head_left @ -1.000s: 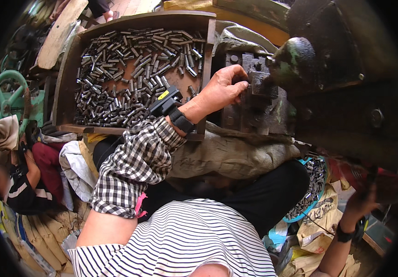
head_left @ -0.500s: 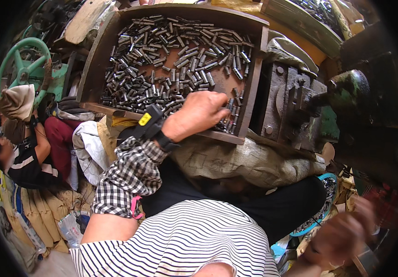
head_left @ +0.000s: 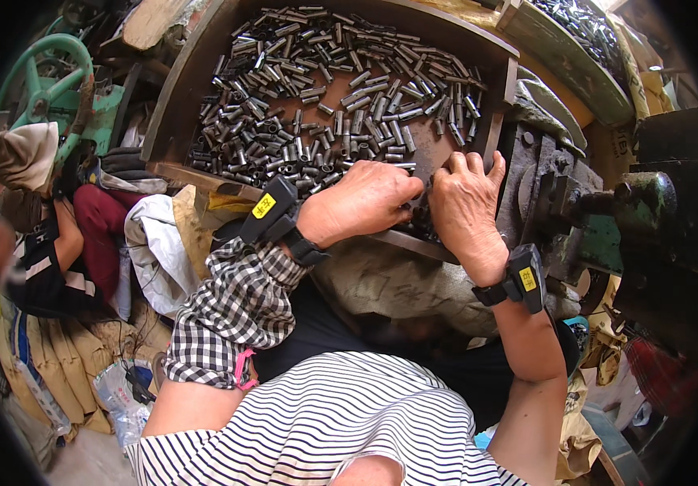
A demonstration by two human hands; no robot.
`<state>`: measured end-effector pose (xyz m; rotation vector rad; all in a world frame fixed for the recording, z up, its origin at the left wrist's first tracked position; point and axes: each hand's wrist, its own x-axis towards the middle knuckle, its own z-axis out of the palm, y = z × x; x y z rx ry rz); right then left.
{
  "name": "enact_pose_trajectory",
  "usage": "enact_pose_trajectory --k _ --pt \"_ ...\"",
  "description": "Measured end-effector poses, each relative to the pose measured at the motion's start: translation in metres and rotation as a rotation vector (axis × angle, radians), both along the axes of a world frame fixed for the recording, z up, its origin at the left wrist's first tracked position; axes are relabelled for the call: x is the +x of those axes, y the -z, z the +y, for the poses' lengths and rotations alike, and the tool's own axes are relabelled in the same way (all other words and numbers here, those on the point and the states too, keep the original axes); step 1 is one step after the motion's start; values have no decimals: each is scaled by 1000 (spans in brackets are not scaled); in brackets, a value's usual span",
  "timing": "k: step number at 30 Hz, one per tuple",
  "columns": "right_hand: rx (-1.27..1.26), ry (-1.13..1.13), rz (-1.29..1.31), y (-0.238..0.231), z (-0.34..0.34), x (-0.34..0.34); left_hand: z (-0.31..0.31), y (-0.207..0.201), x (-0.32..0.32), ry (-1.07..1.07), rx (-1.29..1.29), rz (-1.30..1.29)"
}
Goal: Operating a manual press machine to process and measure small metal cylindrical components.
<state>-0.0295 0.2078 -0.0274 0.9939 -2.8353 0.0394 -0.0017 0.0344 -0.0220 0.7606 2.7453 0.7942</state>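
A shallow wooden tray (head_left: 491, 121) holds many short dark metal tubes (head_left: 357, 123), heaped mostly along its left and far sides. My left hand (head_left: 359, 202) is over the tray's near edge with its fingers curled closed; whatever they hold is hidden beneath them. Just to its right, my right hand (head_left: 467, 204) reaches into the near right corner, knuckles up and fingers bent down. The hand itself covers its fingertips and anything in them. Both wrists wear black straps with a box-shaped device.
A dark, greasy machine (head_left: 636, 202) stands close on the right. At the far right is another wooden bin (head_left: 563, 61) of metal parts. A green handwheel (head_left: 37, 101) and a seated person (head_left: 41, 259) are on the left. Sacking (head_left: 414, 283) hangs below the tray.
My right hand has come up from the lower right, by the blue-rimmed basin, into the tray's near right corner. My left hand stays over the near edge. The view has shifted slightly.
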Motion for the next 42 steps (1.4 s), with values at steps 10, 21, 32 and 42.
enact_pose_trajectory --k 10,21,32,42 --pt "-812 150 -321 -27 38 13 7 5 3 -46 -168 276" --pt "-950 127 -567 -14 52 20 23 6 -10 -60 -264 282" --pt "-1495 331 -1078 -21 61 14 28 -8 -14 -320 877 -720" --pt "-1497 353 -970 -15 62 14 32 -11 -13 -348 1156 -849"
